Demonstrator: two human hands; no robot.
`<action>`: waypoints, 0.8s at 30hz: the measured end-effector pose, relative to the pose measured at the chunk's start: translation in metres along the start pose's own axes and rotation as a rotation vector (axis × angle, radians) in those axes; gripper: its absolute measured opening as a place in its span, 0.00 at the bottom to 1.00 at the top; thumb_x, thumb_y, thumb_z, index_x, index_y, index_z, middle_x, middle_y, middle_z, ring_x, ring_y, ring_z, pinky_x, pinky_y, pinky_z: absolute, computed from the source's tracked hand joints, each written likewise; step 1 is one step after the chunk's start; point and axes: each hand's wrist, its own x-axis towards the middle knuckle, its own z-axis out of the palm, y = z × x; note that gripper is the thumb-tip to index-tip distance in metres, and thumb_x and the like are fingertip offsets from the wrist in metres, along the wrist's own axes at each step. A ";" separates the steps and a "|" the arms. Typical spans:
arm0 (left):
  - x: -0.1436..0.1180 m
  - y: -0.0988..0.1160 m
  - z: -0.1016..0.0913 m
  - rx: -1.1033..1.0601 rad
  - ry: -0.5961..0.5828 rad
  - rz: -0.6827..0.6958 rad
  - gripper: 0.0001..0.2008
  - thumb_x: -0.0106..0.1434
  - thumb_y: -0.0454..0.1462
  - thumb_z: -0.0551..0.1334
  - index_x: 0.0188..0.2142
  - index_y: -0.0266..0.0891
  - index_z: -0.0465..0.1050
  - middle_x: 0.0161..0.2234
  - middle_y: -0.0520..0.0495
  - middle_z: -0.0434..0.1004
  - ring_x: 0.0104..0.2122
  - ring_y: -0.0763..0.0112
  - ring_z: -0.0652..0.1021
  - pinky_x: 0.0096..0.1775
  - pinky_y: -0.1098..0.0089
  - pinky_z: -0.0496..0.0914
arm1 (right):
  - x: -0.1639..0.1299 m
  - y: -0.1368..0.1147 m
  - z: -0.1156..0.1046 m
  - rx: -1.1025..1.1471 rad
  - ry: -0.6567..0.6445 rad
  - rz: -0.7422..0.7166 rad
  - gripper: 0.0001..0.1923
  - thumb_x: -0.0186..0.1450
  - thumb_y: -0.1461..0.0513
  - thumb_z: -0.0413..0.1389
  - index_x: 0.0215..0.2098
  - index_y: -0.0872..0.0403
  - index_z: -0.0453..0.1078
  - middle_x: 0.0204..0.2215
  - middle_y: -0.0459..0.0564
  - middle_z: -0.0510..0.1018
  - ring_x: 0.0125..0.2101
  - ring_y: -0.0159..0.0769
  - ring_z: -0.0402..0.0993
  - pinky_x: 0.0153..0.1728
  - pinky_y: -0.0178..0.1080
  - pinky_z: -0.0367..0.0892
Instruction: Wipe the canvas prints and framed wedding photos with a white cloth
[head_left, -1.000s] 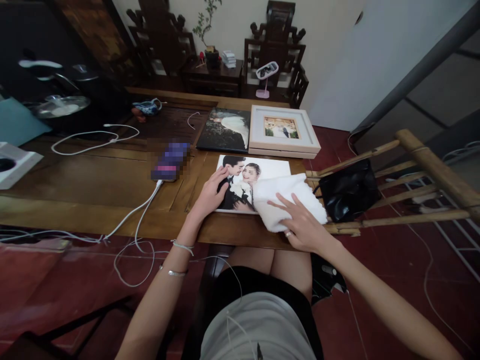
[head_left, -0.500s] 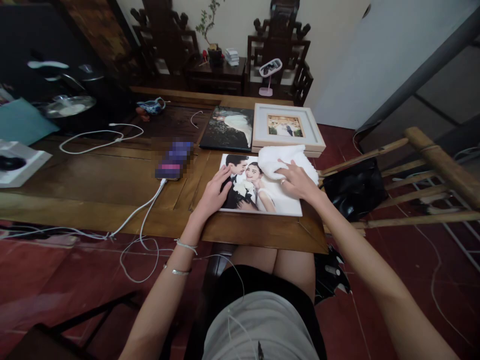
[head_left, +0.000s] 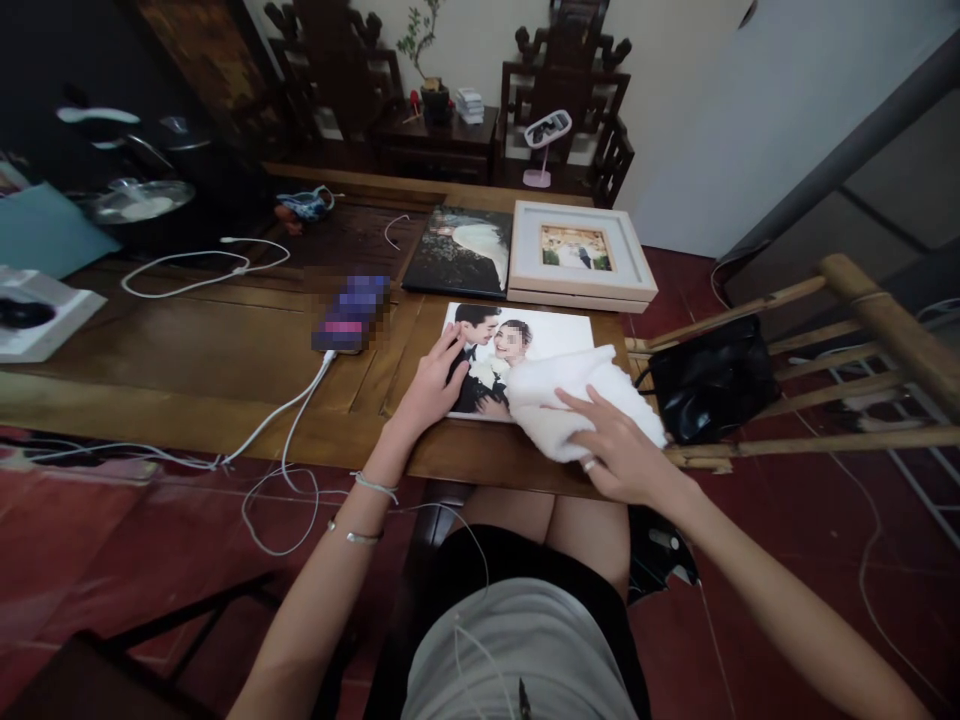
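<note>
Far to the left of the fingers a white box sits at the edge of the wooden table, and a white cable trails off the near edge from a blurred phone. The left hand lies flat on the left edge of the photo canvas, fingers spread and pressing down, pinning it without closing round anything. Just right of those fingers, the white cloth covers the canvas's near right corner, and the right hand rests on it, fingers extended and slightly apart, palm down. Judging from this, the wiping looks mid-course: the cloth is on the lower right, the upper part uncovered. Beyond the fingertips lie a dark print and a white frame; right of the cloth a black bag sits on a bamboo rack.
</note>
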 end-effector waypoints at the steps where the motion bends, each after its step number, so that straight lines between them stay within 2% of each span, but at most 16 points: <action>1: 0.000 -0.001 0.000 0.001 0.003 0.005 0.24 0.69 0.39 0.51 0.64 0.37 0.58 0.67 0.38 0.53 0.67 0.58 0.54 0.64 0.51 0.53 | 0.006 0.007 -0.002 0.005 0.008 0.025 0.20 0.51 0.69 0.49 0.39 0.56 0.76 0.59 0.62 0.68 0.60 0.53 0.62 0.60 0.63 0.52; 5: -0.001 -0.003 0.000 -0.011 -0.007 0.009 0.25 0.69 0.39 0.50 0.65 0.40 0.56 0.67 0.41 0.53 0.67 0.59 0.55 0.64 0.50 0.52 | 0.043 0.040 -0.014 -0.036 -0.012 0.164 0.23 0.55 0.67 0.46 0.45 0.55 0.75 0.52 0.57 0.76 0.54 0.52 0.69 0.56 0.58 0.59; 9: -0.001 -0.004 0.000 -0.022 -0.016 0.004 0.24 0.70 0.39 0.48 0.65 0.42 0.56 0.67 0.42 0.54 0.66 0.60 0.55 0.64 0.49 0.51 | 0.079 0.069 -0.020 -0.067 0.013 0.236 0.25 0.57 0.67 0.46 0.49 0.56 0.74 0.45 0.53 0.80 0.45 0.51 0.74 0.55 0.53 0.60; 14: 0.000 -0.002 -0.001 -0.034 -0.010 0.002 0.24 0.70 0.39 0.47 0.64 0.40 0.57 0.66 0.41 0.55 0.66 0.62 0.56 0.64 0.51 0.52 | 0.094 0.087 -0.018 -0.039 0.108 0.256 0.25 0.59 0.66 0.44 0.49 0.58 0.74 0.44 0.53 0.81 0.43 0.48 0.76 0.51 0.47 0.63; 18: 0.001 -0.001 -0.002 -0.035 -0.006 0.016 0.24 0.69 0.37 0.48 0.63 0.37 0.58 0.66 0.40 0.56 0.66 0.63 0.57 0.65 0.55 0.51 | 0.079 0.077 -0.013 -0.042 0.098 0.263 0.25 0.58 0.66 0.44 0.49 0.59 0.74 0.42 0.54 0.81 0.44 0.48 0.76 0.57 0.50 0.58; 20: 0.001 -0.001 -0.001 -0.035 -0.003 0.012 0.24 0.69 0.37 0.48 0.63 0.36 0.59 0.66 0.39 0.57 0.66 0.63 0.57 0.65 0.55 0.52 | 0.063 0.062 -0.010 -0.055 0.077 0.246 0.24 0.57 0.66 0.44 0.48 0.59 0.74 0.45 0.55 0.80 0.48 0.49 0.74 0.59 0.54 0.56; 24: 0.001 -0.002 0.001 -0.041 0.003 -0.004 0.24 0.69 0.37 0.48 0.63 0.37 0.59 0.66 0.40 0.56 0.66 0.61 0.57 0.64 0.52 0.52 | 0.022 0.020 -0.003 -0.030 0.064 0.150 0.22 0.53 0.68 0.46 0.42 0.55 0.75 0.54 0.59 0.74 0.59 0.51 0.63 0.59 0.60 0.56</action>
